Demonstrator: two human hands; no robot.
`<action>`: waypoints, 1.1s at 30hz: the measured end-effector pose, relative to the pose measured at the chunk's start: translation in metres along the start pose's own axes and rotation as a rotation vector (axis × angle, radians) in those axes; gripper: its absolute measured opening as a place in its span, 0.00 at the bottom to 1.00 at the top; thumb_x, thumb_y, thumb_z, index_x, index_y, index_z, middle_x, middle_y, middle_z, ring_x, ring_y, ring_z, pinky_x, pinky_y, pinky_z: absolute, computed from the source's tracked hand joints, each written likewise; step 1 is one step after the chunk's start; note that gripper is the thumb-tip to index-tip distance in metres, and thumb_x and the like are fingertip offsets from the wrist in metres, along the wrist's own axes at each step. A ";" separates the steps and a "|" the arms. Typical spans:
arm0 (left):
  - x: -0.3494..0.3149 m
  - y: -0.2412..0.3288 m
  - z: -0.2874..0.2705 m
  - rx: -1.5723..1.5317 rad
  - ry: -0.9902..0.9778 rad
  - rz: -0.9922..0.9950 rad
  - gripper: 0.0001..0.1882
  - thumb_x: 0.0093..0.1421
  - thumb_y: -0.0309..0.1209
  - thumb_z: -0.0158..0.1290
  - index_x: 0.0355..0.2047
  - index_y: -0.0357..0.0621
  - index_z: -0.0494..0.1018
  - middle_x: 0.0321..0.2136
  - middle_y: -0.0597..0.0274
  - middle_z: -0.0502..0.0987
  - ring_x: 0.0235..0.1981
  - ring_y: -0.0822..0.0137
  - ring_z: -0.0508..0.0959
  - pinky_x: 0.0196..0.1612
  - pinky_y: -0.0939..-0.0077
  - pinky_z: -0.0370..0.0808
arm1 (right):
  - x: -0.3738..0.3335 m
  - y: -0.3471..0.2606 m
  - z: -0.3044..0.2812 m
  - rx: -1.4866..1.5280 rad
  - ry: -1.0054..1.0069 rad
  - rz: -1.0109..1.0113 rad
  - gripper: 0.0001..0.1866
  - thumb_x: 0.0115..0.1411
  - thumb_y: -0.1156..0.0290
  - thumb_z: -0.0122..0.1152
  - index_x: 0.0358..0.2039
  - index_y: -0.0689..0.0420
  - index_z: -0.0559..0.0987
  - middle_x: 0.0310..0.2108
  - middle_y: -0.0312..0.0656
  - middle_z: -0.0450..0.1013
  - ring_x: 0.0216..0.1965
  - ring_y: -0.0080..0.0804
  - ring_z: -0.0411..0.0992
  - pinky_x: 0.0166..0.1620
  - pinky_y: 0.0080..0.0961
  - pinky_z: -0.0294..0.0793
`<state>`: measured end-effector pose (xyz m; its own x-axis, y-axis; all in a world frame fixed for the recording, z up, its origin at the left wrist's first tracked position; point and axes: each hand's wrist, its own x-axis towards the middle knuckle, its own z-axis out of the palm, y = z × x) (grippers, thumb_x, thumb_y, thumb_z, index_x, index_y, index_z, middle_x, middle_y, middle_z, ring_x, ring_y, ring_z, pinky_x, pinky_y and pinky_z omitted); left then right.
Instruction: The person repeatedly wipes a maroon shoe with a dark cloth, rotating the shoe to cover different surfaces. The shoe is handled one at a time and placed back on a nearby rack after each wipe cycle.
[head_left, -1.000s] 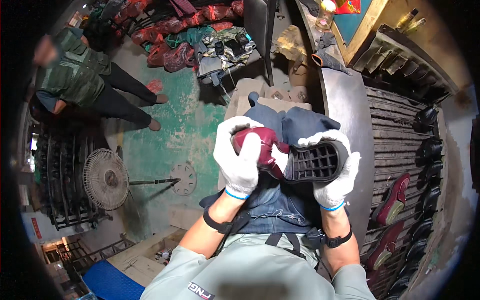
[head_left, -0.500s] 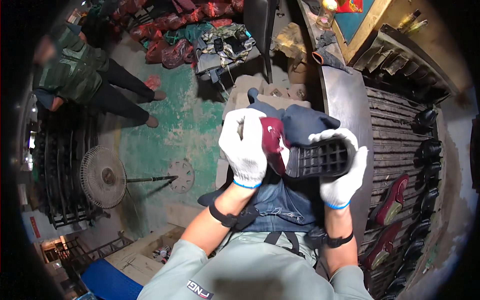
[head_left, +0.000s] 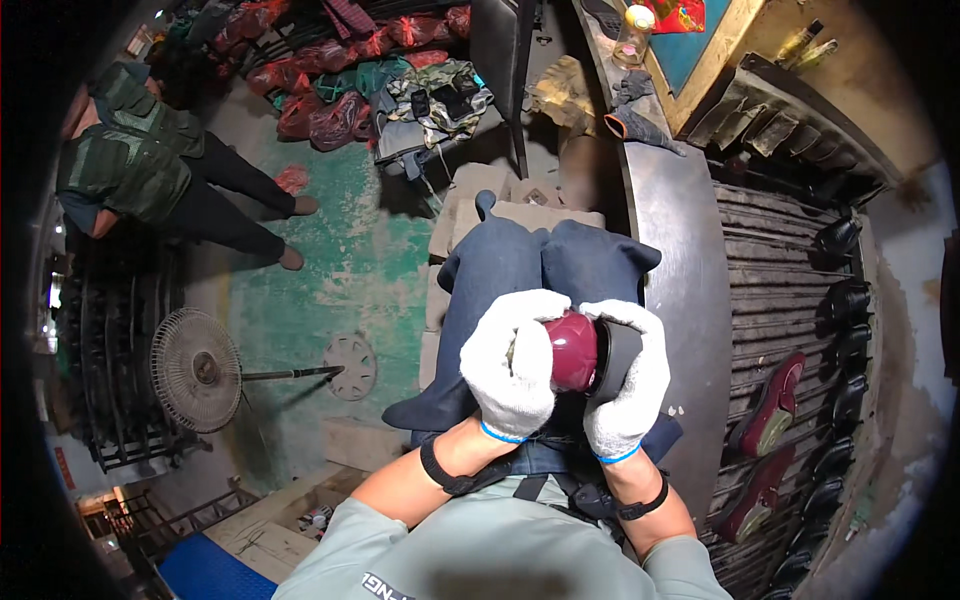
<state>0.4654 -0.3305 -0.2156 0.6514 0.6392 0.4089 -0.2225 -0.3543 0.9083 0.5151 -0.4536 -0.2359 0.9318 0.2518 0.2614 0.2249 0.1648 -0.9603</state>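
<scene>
Above my lap, my left hand (head_left: 512, 365) in a white knit glove is closed round a glossy burgundy shoe upper (head_left: 574, 352), its rounded end turned toward me. My right hand (head_left: 638, 380), gloved the same way, grips a black shoe sole (head_left: 618, 358) from its right side. Upper and sole are side by side, their edges meeting or nearly so; I cannot tell whether they are joined. My palms and fingers hide much of both. Dark blue cloth (head_left: 500, 255) covers my legs beneath.
A metal-topped bench (head_left: 680, 240) runs along my right, with a dark glove (head_left: 640, 130) and a glass jar (head_left: 633, 38). Beyond it, a slatted rack (head_left: 765, 260) carries burgundy shoes (head_left: 770, 405) and black ones. At left stand a fan (head_left: 200, 368) and another person (head_left: 150, 160).
Both hands have come down closer to my body and drawn together. The sole has turned from showing its gridded face to edge-on, beside the upper.
</scene>
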 end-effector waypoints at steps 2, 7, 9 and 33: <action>0.001 0.000 0.002 0.009 -0.001 0.012 0.13 0.71 0.22 0.49 0.44 0.29 0.84 0.40 0.46 0.88 0.40 0.56 0.88 0.48 0.65 0.84 | -0.002 0.002 0.002 0.079 0.052 0.052 0.31 0.79 0.51 0.45 0.55 0.70 0.80 0.51 0.52 0.81 0.54 0.41 0.80 0.63 0.37 0.76; 0.002 -0.004 0.005 0.025 0.004 0.026 0.13 0.69 0.22 0.50 0.43 0.29 0.84 0.40 0.45 0.88 0.40 0.54 0.88 0.48 0.64 0.84 | -0.001 -0.001 -0.001 0.010 0.037 0.032 0.29 0.81 0.51 0.42 0.55 0.67 0.78 0.52 0.53 0.81 0.55 0.41 0.80 0.64 0.38 0.77; 0.002 -0.003 0.005 0.039 0.002 0.031 0.13 0.69 0.22 0.50 0.43 0.30 0.84 0.40 0.45 0.88 0.40 0.53 0.88 0.48 0.63 0.84 | -0.001 0.000 -0.001 0.013 0.032 0.031 0.28 0.82 0.51 0.40 0.55 0.66 0.78 0.53 0.53 0.81 0.55 0.41 0.81 0.65 0.39 0.77; -0.034 0.000 -0.004 0.070 -0.121 0.133 0.13 0.58 0.21 0.55 0.42 0.38 0.85 0.43 0.49 0.91 0.45 0.49 0.88 0.53 0.56 0.84 | -0.014 -0.006 -0.018 -0.066 -0.088 -0.076 0.25 0.73 0.56 0.50 0.55 0.67 0.78 0.54 0.56 0.79 0.57 0.46 0.79 0.66 0.41 0.74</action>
<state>0.4407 -0.3493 -0.2287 0.7033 0.4980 0.5074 -0.2642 -0.4794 0.8368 0.5054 -0.4753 -0.2355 0.8835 0.3237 0.3387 0.3151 0.1244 -0.9409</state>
